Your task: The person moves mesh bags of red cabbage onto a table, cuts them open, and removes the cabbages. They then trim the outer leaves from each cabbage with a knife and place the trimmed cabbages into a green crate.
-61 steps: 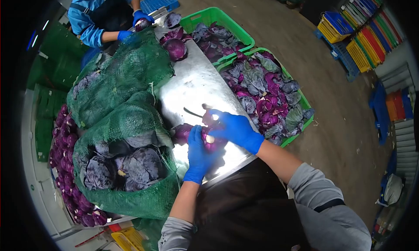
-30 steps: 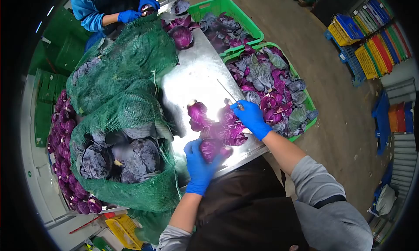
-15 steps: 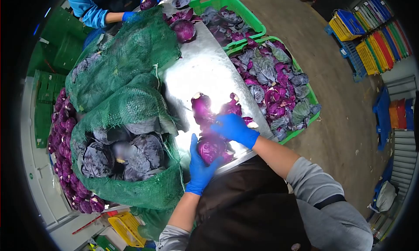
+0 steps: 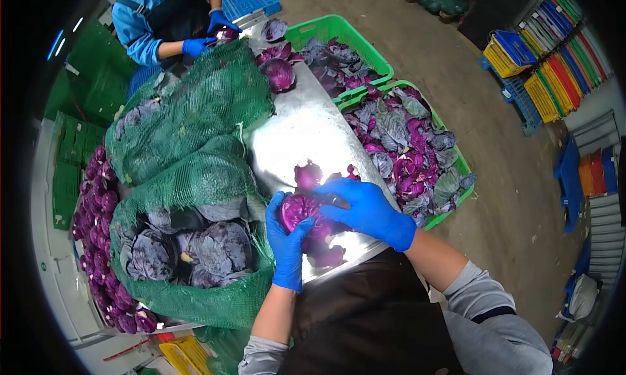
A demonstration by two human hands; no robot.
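Note:
A peeled red cabbage point(image 4: 298, 210), shiny and purple, is held over the metal table by my left hand point(image 4: 285, 241), its gloved fingers and thumb wrapped round the left side. My right hand point(image 4: 373, 212), also in a blue glove, is closed at the cabbage's right side; what lies between its fingers is blurred. Loose purple leaves point(image 4: 308, 175) lie on the table point(image 4: 293, 127) just beyond the cabbage, and more lie below it near the table's front edge.
Green mesh sacks point(image 4: 189, 173) of unpeeled cabbages stand on the left, with a pile of peeled cabbages point(image 4: 101, 225) beyond. Green crates point(image 4: 466, 170) of leaves line the table's right side. Across the table, a co-worker in a blue sleeve point(image 4: 140, 26) holds another cabbage.
My left hand has lifted the cabbage from the table and moved it up and left. My right hand has moved from the loose leaves to the cabbage's side. The view has tilted slightly upward.

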